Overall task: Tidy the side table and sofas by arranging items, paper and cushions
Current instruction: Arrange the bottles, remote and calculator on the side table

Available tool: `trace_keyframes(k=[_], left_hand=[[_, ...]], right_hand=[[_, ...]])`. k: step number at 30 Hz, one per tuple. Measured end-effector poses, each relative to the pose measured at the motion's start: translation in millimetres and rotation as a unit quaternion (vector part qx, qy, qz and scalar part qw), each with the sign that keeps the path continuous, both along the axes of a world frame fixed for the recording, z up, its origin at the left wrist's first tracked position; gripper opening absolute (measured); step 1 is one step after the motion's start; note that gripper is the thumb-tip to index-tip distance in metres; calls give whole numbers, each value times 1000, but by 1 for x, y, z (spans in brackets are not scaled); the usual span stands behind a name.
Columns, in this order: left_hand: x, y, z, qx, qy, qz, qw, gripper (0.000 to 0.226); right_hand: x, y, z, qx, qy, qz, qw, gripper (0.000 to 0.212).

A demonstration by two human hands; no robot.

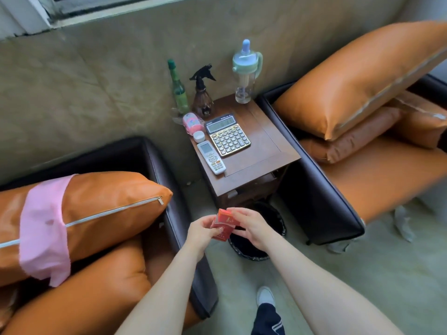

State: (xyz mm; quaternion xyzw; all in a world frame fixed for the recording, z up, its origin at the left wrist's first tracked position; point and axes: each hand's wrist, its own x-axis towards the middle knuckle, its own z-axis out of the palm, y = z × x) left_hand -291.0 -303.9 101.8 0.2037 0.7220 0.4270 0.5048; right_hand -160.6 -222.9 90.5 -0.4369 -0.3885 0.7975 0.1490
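Observation:
Both hands hold a small red box (223, 224) with its lid flipped up, just above a black waste bin (271, 218). My left hand (202, 232) grips its lower part; my right hand (251, 226) pinches the top. On the brown side table (268, 146) lie a calculator (228, 136), a white remote (211, 157), a small white jar (198, 136) and a pink item (191, 122). A green bottle (179, 90), a dark spray bottle (202, 93) and a clear drinking bottle (245, 73) stand at the back. An orange cushion (108, 206) with a pink cloth (44, 228) draped over it lies on the left sofa.
The right sofa (387, 170) carries a big orange cushion (358, 76) leaning on smaller ones. Crumpled paper (402, 223) lies on the floor by that sofa. Dark sofa arms (312, 184) flank the table closely. My shoe (265, 296) stands on the green floor below the bin.

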Motion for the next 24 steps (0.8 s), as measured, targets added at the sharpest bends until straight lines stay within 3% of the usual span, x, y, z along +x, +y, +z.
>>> trace_keyframes(k=[3,6,12,15,17,20,24], left_hand=[[19,28,-12,-21,22,-1,1000,24],[38,54,-23,-40,71,-57,995,25],[50,75,-38,-123,152,-26,980,53],[43,69,-41,-161,160,-49,973,59],[37,64,-42,-180,175,-64,966,64],[30,56,-41,-204,219,-95,949,68],[23,47,-32,-236,316,-174,902,65]], right_hand=[[22,30,-5,7,-5,24,1000,16],[39,59,-10,-6,-44,1,999,14],[63,97,-28,63,-147,-34,986,5],[71,107,-43,176,-248,77,950,41],[72,108,-50,202,-301,171,916,62],[69,103,-60,238,-346,246,874,62],[59,93,-55,300,-402,296,813,58]])
